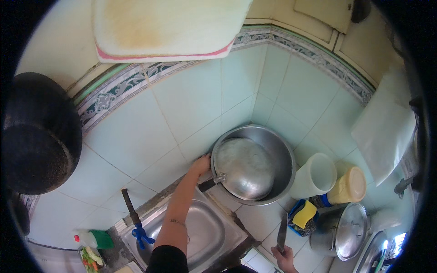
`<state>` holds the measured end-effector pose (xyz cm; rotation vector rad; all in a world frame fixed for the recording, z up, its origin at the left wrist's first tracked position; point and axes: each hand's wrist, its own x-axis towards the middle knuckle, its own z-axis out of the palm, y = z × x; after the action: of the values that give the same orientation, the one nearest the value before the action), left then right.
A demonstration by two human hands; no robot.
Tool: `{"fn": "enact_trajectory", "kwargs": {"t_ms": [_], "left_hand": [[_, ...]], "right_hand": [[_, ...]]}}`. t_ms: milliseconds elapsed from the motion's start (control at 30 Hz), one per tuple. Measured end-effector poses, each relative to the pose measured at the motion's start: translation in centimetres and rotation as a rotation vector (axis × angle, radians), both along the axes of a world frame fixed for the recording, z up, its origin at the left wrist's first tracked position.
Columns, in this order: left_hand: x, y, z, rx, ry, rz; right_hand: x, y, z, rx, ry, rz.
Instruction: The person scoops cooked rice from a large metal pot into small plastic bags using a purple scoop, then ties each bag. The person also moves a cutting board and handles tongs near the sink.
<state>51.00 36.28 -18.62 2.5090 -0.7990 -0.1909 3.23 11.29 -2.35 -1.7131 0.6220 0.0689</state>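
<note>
My left hand (pixel 200 165) reaches across the sink to the left side of a large metal basin (pixel 285 143), its fingers at or just behind the rim and partly hidden. An upturned metal pan (pixel 244 167) lies in the basin, its black handle (pixel 207 185) sticking out over the rim toward the sink. At the bottom right, my right hand (pixel 284 257) grips a knife, whose blade (pixel 282 232) points up and away over the tiled counter (pixel 257 218). The knife's handle is mostly hidden in the hand.
A steel sink (pixel 205 228) with a blue-handled tap (pixel 140 233) lies under my left arm. Right of the knife are a yellow sponge (pixel 304 214) in a blue holder, plastic containers (pixel 322 174) and a lidded pot (pixel 351 232). Cut vegetables (pixel 90 261) and a green bottle (pixel 100 239) stand left.
</note>
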Motion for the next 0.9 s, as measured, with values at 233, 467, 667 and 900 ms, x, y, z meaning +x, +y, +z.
{"fn": "enact_trajectory", "kwargs": {"t_ms": [233,467,667,900], "left_hand": [[-9.6,8.0,-0.9,0.018,0.076,0.293],[-38.2,12.5,6.7,-0.483,0.713,0.884],[-54.4,12.0,12.5,-0.639,0.820,1.104],[-61.6,15.8,16.7,-0.507,0.539,1.041]], "right_hand": [[2.7,-0.8,-0.7,-0.233,0.170,0.301],[6.1,2.6,-0.9,-0.523,0.040,0.742],[5.7,13.9,-7.1,-0.743,-0.393,1.208],[6.6,19.1,-3.7,-0.961,-0.409,1.283]]}}
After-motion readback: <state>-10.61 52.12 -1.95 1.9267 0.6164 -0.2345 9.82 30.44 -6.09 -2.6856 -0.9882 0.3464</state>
